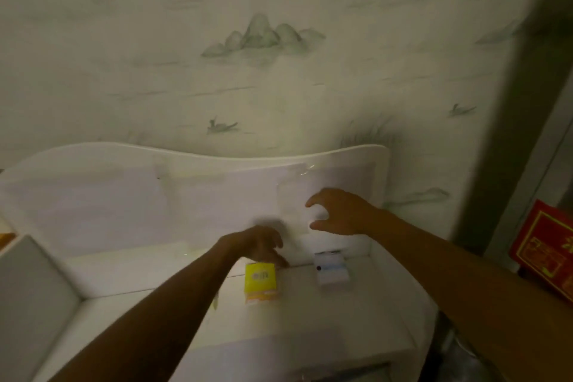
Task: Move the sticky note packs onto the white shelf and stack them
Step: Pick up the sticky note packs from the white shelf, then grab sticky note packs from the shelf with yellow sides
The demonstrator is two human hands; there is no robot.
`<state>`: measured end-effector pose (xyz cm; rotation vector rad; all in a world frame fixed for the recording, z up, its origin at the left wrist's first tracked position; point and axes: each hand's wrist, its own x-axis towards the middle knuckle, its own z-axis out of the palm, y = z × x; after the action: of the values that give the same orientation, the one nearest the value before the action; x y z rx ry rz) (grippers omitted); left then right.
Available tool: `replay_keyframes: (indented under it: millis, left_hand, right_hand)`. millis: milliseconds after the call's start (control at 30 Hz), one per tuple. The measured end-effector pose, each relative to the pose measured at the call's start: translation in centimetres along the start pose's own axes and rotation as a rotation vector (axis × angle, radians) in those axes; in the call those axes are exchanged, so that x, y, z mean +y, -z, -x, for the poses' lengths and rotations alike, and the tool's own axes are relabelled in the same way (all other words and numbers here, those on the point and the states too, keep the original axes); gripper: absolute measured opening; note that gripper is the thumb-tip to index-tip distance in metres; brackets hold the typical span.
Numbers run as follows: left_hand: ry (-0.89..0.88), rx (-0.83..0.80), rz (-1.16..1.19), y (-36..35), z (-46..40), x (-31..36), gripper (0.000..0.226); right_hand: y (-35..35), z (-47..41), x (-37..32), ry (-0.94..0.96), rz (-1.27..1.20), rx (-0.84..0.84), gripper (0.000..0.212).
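A yellow sticky note pack (259,283) with an orange lower edge lies flat on the white shelf (356,319). A pale white-blue sticky note pack (331,270) lies to its right, near the shelf's back panel. The two packs are apart, side by side. My left hand (262,245) hovers just behind the yellow pack, fingers spread and pointing down, fingertips close to its far edge. My right hand (339,211) floats above the pale pack with thumb and fingers curved apart, holding nothing.
The shelf has a tall white back panel (186,195) with a wavy top against patterned wallpaper. A grey side panel (28,295) stands at the left. A red box (545,251) sits to the right, beyond the shelf's edge.
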<state>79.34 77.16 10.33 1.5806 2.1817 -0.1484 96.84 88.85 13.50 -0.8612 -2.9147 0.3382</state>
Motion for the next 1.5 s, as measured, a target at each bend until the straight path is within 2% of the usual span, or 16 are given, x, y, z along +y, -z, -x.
replay_keyframes:
  millis: [367, 567, 733, 1067, 1500]
  left_hand:
    - [0.161, 0.132, 0.095, 7.4, 11.4, -9.5, 0.071]
    - [0.233, 0.362, -0.025, 8.8, 19.8, -15.9, 0.076]
    - [0.318, 0.471, -0.137, 8.0, 27.5, -21.7, 0.077]
    - [0.457, 0.529, -0.097, 4.1, 45.0, -34.5, 0.075]
    - [0.766, 0.681, -0.052, -3.5, 64.2, -49.3, 0.075]
  right_hand:
    - [4.0, -2.2, -12.0, 0.204, 0.034, 0.017, 0.057]
    - [5.3, -1.8, -20.7, 0.274, 0.089, 0.03, 0.056]
    - [4.8, -1.1, -29.5, 0.32, 0.129, 0.033, 0.059]
    - [1.7, 0.2, -49.1, 0.436, 0.182, 0.015, 0.057]
    - [-4.8, -0.9, -72.9, 0.688, 0.247, 0.016, 0.06]
